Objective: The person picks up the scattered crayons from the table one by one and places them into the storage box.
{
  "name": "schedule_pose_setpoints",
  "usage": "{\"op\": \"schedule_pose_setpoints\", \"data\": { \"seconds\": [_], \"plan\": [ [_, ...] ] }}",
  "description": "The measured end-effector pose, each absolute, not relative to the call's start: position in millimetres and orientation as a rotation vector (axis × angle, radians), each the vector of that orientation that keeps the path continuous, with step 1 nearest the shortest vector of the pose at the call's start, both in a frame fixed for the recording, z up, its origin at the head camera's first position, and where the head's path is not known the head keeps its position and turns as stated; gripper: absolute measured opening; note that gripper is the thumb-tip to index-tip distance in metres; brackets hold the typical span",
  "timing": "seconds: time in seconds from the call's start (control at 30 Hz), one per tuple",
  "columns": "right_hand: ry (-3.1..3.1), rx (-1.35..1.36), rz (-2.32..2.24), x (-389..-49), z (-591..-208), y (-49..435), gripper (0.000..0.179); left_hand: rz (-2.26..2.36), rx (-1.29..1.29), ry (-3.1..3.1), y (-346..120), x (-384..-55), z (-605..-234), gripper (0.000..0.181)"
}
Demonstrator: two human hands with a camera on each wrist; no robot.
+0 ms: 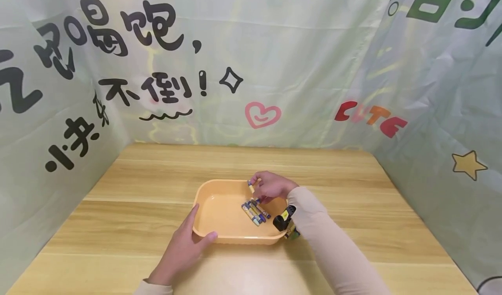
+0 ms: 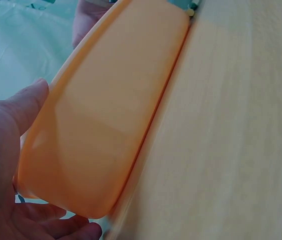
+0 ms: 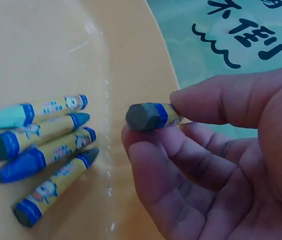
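Note:
A shallow orange plastic basin [image 1: 215, 238] stands on the wooden table. My left hand [image 1: 182, 245] grips its near left corner, thumb against the near rim and fingers curled around the end wall [image 2: 106, 125]. Over the basin's far right part, my right hand [image 1: 274, 185] pinches a crayon [image 3: 148, 116] between thumb and fingers. That crayon has a yellow wrapper, blue bands and a dark grey-green end. Below the hand, several crayons [image 1: 255, 212] lie side by side on the basin floor; mint, blue and dark ends show in the right wrist view.
More crayons [image 1: 291, 232] lie just outside the basin's right near corner, partly hidden by the right sleeve and the black wrist camera [image 1: 283, 218]. Printed cloth [image 1: 306, 68] walls in the back and both sides of the wooden table [image 1: 157, 173].

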State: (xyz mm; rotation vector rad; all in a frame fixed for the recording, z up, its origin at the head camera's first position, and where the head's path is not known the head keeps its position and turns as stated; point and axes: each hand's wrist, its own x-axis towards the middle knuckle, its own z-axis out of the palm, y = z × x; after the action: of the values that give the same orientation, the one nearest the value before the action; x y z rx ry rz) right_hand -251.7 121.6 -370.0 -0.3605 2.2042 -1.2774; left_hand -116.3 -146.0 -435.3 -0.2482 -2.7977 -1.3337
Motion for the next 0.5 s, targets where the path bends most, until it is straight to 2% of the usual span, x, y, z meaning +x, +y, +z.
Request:
{"op": "schedule_pose_setpoints", "data": {
  "seconds": [0.3,0.5],
  "plan": [
    [2.182,-0.42,-1.087,-247.9,-374.3,106.3,0.03,-1.324,-0.265,-2.804,-146.2,-116.3,-433.8,0.095],
    [2.212,-0.335,-0.996,-248.4,-381.3,97.1,0.026,-1.342,-0.275,-2.791,-146.4,-116.5,-435.9,0.096]
  ]
}}
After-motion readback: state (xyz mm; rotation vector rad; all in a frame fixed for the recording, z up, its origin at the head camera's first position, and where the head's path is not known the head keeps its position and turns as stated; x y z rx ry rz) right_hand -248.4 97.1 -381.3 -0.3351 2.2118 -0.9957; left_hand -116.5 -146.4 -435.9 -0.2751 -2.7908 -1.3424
